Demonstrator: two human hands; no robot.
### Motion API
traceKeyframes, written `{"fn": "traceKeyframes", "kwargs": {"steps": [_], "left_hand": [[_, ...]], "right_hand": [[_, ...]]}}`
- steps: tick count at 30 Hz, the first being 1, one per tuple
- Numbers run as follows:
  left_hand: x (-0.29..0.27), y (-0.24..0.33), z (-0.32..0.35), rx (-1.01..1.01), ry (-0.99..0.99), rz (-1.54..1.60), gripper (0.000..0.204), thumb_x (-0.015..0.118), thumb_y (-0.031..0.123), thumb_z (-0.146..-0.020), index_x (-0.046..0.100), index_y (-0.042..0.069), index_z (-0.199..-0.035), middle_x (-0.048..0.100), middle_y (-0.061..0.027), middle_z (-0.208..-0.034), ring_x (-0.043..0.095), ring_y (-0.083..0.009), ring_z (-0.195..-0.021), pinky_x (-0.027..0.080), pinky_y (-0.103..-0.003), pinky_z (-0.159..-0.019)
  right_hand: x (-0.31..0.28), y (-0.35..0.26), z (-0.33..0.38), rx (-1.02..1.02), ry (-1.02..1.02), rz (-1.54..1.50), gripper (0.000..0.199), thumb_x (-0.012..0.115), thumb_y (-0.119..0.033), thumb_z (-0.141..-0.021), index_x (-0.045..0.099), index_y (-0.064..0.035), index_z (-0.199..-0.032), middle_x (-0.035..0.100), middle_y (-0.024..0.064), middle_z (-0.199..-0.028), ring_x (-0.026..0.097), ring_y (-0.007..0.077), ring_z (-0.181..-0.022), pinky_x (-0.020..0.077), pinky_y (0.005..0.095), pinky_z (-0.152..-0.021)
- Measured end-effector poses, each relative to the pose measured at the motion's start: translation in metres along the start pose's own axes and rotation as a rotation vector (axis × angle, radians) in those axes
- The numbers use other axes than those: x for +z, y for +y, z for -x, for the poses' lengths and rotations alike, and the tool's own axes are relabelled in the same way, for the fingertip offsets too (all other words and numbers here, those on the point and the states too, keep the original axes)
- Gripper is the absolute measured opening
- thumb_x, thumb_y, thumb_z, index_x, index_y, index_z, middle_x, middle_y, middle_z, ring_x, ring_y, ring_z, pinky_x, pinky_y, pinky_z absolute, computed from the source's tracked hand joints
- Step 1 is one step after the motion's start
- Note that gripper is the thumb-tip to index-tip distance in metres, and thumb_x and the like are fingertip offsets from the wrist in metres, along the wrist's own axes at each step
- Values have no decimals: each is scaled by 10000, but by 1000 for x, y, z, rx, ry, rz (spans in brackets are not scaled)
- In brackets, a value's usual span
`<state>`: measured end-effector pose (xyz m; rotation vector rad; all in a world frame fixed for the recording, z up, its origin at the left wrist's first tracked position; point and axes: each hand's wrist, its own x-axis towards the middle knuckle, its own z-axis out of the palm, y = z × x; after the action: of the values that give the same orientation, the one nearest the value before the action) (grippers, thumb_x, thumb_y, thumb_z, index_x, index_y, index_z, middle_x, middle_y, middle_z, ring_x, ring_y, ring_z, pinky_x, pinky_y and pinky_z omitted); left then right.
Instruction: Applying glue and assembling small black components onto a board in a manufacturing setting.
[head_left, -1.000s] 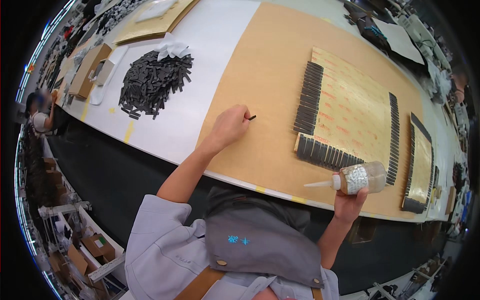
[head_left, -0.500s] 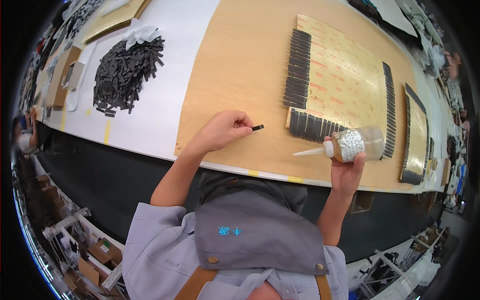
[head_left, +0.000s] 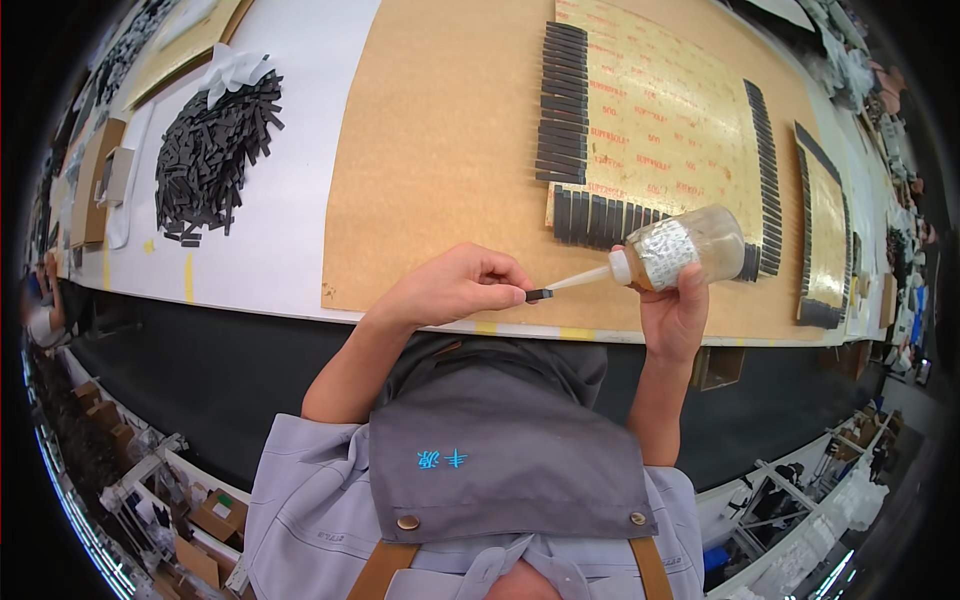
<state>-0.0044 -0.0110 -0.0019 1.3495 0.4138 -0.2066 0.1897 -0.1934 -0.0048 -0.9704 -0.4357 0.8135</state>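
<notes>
One small black strip [head_left: 538,295] sits pinched in your left hand [head_left: 455,290]; your right hand [head_left: 675,310] grips the glue bottle [head_left: 685,247], nozzle touching the strip.

Left hand [head_left: 455,288] drawn back from the board with small black strip [head_left: 538,295], glue bottle [head_left: 680,248] nozzle brought to its end

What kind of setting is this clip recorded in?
Likely a factory assembly bench: a heap of black strips, rows of them stuck along a backing sheet, and a glue bottle in the right hand.
</notes>
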Motion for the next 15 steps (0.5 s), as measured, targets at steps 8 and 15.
{"fn": "traceKeyframes", "kwargs": {"steps": [8,15], "left_hand": [[2,-4,-2,-9,-21,24,212,583,157,-818,643,-26,-906,553,13,-714,462,-51,-671,378,-213,-609],[4,-2,-2,-20,-21,39,146,572,112,-837,638,-6,-891,509,55,-689,400,-20,-633,317,-187,-562]], "right_hand": [[3,-1,2,-9,-11,35,578,584,-376,-853,397,5,-1247,554,106,-1140,573,258,-1039,466,489,-918],[0,1,3,-4,12,77,594,597,-376,-844,397,18,-1242,553,111,-1135,571,252,-1041,459,493,-926]]}}
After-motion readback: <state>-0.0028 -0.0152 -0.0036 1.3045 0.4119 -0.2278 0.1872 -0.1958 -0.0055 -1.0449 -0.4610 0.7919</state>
